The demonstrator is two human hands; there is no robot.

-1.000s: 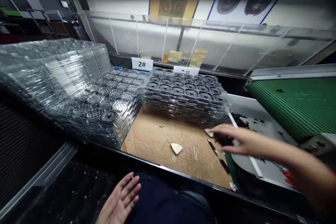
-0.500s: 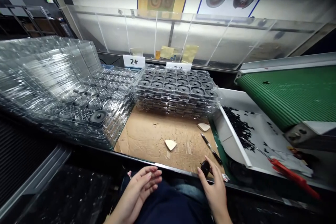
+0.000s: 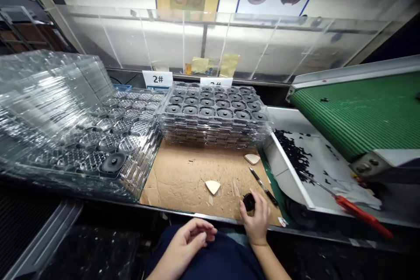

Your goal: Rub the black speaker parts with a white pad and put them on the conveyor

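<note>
Near the front edge of the bench, my right hand (image 3: 258, 221) is closed on a small round black plastic part (image 3: 248, 201), thumb on one side and fingers on the other. My left hand (image 3: 192, 243) hovers over my lap, in front of the edge; its fingers are loosely curled and I see nothing in them. On the cardboard sheet (image 3: 177, 179) lie a cream-coloured, rounded triangular piece (image 3: 212, 187) and a second such piece (image 3: 252, 159). A black pen (image 3: 263, 187) lies just beyond my right hand.
Clear trays (image 3: 213, 129) filled with round black parts are stacked behind the cardboard. More clear trays stand left, one black part (image 3: 113, 164) in a front pocket. At right are a white bin (image 3: 288, 170) with black scraps, red-handled pliers-like tool (image 3: 362, 216) and a green conveyor (image 3: 370, 109).
My right hand has moved slightly left and inward with the black part, which now shows its round face. My left hand has shifted right and its fingers have curled more. The view has shifted slightly.
</note>
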